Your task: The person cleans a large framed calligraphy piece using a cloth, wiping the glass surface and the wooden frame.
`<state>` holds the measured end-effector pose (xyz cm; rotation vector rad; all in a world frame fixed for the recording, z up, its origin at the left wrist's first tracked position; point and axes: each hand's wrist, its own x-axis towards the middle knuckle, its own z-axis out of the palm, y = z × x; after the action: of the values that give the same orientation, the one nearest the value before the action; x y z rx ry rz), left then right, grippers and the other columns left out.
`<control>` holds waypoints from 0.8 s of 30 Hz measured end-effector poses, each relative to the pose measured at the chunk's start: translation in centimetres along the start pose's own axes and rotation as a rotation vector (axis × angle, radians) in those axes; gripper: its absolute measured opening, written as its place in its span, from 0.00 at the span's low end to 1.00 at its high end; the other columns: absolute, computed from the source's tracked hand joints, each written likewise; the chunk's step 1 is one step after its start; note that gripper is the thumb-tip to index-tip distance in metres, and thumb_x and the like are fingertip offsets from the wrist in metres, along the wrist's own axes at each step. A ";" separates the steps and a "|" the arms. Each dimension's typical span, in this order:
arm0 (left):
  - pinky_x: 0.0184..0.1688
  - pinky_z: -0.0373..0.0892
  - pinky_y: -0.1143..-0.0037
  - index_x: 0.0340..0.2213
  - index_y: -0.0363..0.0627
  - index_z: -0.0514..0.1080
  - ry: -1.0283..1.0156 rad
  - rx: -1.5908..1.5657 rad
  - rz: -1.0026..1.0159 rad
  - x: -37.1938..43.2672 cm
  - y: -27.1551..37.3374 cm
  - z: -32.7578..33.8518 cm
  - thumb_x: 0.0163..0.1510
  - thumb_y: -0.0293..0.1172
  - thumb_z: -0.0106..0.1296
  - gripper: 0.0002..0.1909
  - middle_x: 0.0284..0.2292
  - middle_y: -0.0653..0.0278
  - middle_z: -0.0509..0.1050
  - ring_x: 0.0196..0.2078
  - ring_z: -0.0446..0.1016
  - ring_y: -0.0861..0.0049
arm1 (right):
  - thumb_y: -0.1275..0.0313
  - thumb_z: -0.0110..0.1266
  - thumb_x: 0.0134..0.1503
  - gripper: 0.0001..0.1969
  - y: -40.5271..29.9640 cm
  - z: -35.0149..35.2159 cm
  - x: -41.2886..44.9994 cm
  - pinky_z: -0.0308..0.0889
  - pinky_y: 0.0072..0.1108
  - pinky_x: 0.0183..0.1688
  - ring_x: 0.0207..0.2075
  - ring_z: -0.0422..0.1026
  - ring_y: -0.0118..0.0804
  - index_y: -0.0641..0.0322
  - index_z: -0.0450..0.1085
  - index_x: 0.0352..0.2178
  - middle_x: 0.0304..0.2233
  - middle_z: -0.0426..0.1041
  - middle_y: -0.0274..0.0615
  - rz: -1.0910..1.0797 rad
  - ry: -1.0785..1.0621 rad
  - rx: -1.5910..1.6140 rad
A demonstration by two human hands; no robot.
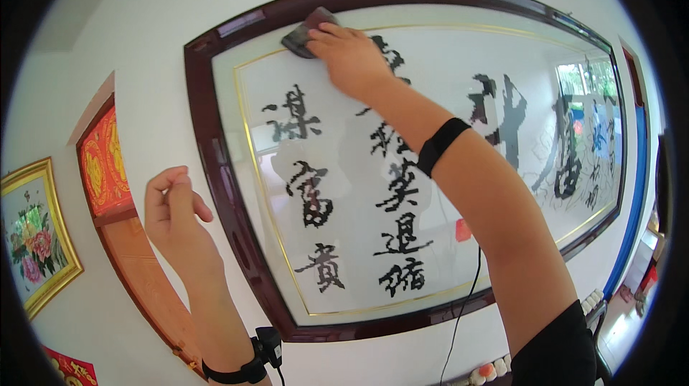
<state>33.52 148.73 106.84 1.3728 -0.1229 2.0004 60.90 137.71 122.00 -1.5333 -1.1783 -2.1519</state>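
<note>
A large calligraphy piece under glass (pixel 344 171) hangs on the wall in a dark reddish-brown frame (pixel 210 138). My right hand (pixel 350 58) presses a dark grey cloth (pixel 301 39) against the glass near its upper left corner; the cloth overlaps the inner edge of the top rail. My left hand (pixel 175 203) is raised in front of the wall, just left of the frame, with its fingers curled and nothing visible in it. Black bands circle both arms, and the left one carries a small black device (pixel 267 345).
A gold-framed flower picture (pixel 67 257) hangs at the far left, beside a wooden door (pixel 145 262) with red and gold panels above it. A black cable (pixel 463 305) runs down past the frame's bottom rail. Part of a dark chair (pixel 598 327) shows at lower right.
</note>
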 end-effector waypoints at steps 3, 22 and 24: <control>0.28 0.55 0.84 0.34 0.42 0.73 0.034 -0.034 -0.028 -0.9 0.1 0.7 0.59 0.30 0.50 0.06 0.15 0.73 0.62 0.18 0.58 0.88 | 0.79 0.51 0.52 0.16 -4.1 1.2 -2.4 0.57 0.34 0.62 0.62 0.62 0.38 0.55 0.73 0.43 0.56 0.70 0.36 -0.178 0.023 0.171; 0.26 0.53 0.83 0.34 0.40 0.72 0.370 -0.050 -0.193 -11.6 -0.3 -6.1 0.59 0.30 0.48 0.07 0.14 0.71 0.59 0.18 0.54 0.87 | 0.77 0.48 0.55 0.22 -1.3 4.1 0.4 0.50 0.37 0.67 0.65 0.56 0.35 0.50 0.70 0.52 0.61 0.65 0.31 -0.090 0.067 0.126; 0.24 0.50 0.82 0.33 0.41 0.71 0.497 -0.146 -0.204 -12.8 0.0 -6.7 0.58 0.29 0.47 0.06 0.14 0.72 0.57 0.18 0.52 0.86 | 0.77 0.49 0.54 0.22 -2.8 3.7 -2.2 0.51 0.37 0.67 0.65 0.57 0.35 0.51 0.70 0.52 0.60 0.66 0.32 -0.185 0.067 0.143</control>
<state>30.75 145.43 93.00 0.7364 0.0930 2.0491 62.59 141.66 119.20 -1.3289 -1.4670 -2.1593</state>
